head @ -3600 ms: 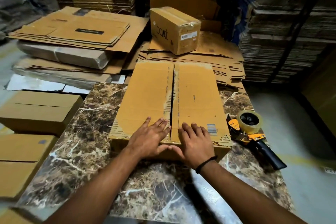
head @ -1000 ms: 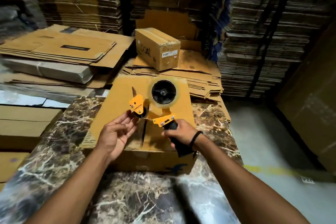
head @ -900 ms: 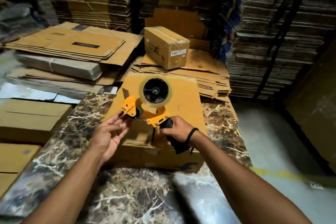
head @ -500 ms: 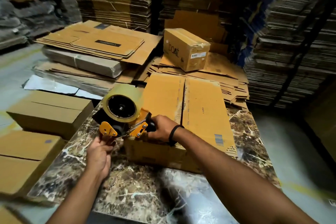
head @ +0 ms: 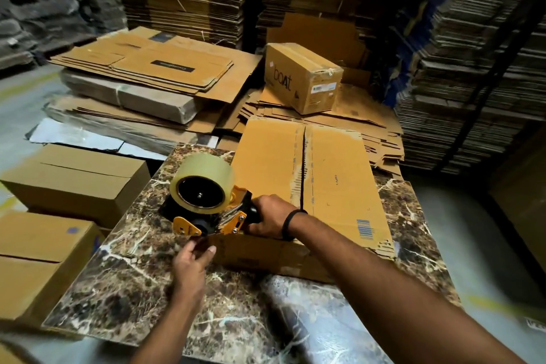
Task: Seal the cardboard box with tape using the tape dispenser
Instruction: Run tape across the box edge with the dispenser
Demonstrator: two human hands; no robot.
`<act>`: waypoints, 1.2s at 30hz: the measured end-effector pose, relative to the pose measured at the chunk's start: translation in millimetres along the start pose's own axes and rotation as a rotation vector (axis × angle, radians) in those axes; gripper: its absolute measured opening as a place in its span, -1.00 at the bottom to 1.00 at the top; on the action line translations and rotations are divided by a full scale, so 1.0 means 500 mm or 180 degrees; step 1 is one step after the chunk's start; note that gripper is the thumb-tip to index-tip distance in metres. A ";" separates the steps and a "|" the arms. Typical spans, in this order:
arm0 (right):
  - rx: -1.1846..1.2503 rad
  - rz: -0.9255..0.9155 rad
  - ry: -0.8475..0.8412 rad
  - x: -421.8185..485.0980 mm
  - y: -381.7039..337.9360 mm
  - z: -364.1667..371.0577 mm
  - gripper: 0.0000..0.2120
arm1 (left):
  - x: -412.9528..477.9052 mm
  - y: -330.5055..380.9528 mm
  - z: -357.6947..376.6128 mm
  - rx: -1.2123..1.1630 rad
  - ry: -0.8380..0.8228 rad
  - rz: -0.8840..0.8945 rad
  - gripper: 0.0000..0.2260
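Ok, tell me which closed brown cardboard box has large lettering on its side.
The small brown cardboard box at the back, marked "boat"; the others show no large lettering.

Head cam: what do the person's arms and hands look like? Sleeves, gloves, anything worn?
The left forearm and right forearm are bare to the frame edge, with no sleeves in view. There are no gloves on the left hand or right hand. The right wrist carries a thin, plain black band. No rings or watch show on either hand.
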State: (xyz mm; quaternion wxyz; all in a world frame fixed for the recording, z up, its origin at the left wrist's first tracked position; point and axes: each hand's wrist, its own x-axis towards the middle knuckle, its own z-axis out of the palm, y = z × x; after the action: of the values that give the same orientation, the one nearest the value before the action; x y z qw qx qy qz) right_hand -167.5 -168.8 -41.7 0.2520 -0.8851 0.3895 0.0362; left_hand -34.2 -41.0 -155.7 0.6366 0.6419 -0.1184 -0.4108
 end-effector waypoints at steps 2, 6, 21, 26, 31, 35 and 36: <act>0.0012 0.0005 -0.0008 0.001 0.001 0.000 -0.70 | -0.001 -0.002 0.002 -0.0015 0.0011 0.0095 -0.49; -0.0012 0.0026 -0.0008 0.006 0.003 0.001 -0.70 | -0.021 -0.012 0.001 0.0597 -0.0187 0.0551 -0.54; -0.0002 0.0031 -0.0087 0.011 0.009 -0.004 -0.66 | -0.017 0.003 0.033 0.0646 0.0331 0.0508 -0.46; 0.0094 0.0027 -0.0133 0.014 0.010 -0.005 -0.67 | -0.012 0.010 0.045 0.0521 0.0555 0.0552 -0.79; 0.0077 0.0012 -0.0137 0.013 0.010 -0.009 -0.67 | 0.001 0.011 0.055 0.0919 0.0806 0.0694 -0.84; 0.0048 -0.0061 -0.0145 0.010 0.013 -0.014 -0.69 | 0.020 0.003 0.052 0.1430 0.1041 0.0862 -0.76; 0.0044 -0.0085 -0.0150 0.009 0.014 -0.016 -0.71 | 0.021 0.001 0.052 0.1508 0.1064 0.0931 -0.75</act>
State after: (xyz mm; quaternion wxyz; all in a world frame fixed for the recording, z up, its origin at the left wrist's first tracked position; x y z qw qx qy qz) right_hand -170.4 -179.8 -38.9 0.2678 -0.8874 0.3719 0.0509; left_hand -45.0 -67.2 -155.4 0.5324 0.8069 -0.1955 -0.1649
